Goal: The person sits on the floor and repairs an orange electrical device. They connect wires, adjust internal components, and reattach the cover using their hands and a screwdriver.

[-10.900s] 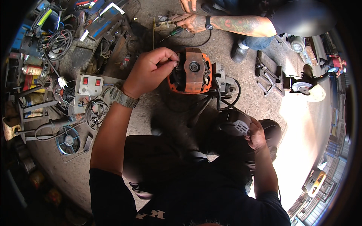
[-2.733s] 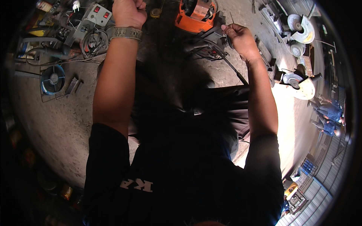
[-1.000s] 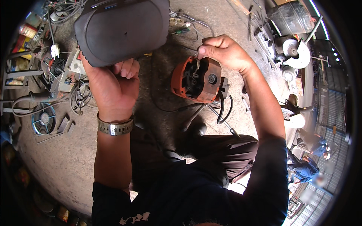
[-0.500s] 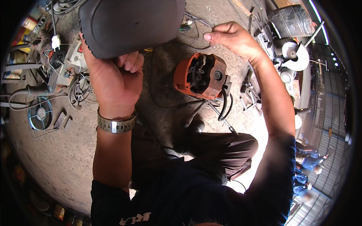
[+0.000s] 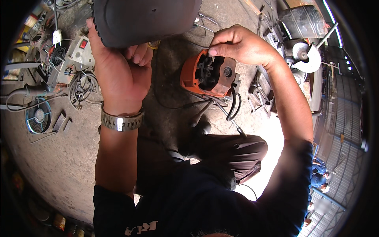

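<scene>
Wrapped around the edge of a black, curved, shield-like piece (image 5: 148, 21) is my left hand (image 5: 122, 77), fingers curled under it and a watch on the wrist. The piece has a ribbed edge and blocks the view behind it. On the floor ahead stands an orange machine housing (image 5: 190, 73), open on one side with dark parts and metal bits inside. My right hand (image 5: 241, 45) is over its top rim, thumb and forefinger pinched together. Whatever sits between those fingertips is too small to make out. A black corrugated cable (image 5: 233, 104) hangs from the housing.
Coiled grey cable (image 5: 81, 89), a box with a red switch (image 5: 83, 49) and a round blue fan (image 5: 39, 115) lie at the left. Metal pieces (image 5: 260, 93) and a cutting disc machine (image 5: 306, 55) stand at the right. Several people in blue (image 5: 319, 179) are farther right.
My right hand has moved left and down, from above the floor cable to the orange housing's top rim. The black piece has shifted slightly right and up with my left hand.
</scene>
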Available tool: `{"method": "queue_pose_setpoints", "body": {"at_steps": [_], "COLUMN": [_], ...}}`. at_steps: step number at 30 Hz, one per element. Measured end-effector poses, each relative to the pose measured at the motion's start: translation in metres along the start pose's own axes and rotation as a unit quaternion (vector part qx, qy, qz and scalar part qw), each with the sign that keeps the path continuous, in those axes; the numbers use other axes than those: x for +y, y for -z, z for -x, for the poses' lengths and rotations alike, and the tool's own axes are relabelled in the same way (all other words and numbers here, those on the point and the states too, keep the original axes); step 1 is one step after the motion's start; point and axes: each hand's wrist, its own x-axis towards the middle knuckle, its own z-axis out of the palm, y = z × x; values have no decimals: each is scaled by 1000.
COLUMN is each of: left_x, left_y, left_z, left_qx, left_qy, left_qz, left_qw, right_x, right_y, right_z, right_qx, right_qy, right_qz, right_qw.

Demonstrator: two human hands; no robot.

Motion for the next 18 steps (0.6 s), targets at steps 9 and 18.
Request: {"method": "queue_pose_setpoints", "body": {"at_steps": [9,18], "left_x": [3,-8], "left_y": [5,-7], "left_z": [6,14], "left_qx": [-88,44], "left_qy": [-14,-57], "left_qz": [-4,51], "left_qw": [996,996], "right_x": [-3,4], "right_y": [-1,-2], "right_z": [-5,-1], "right_qx": [-40,-19], "right_qy": [23,37], "right_qz": [80,58], "right_qw": [996,997]}}
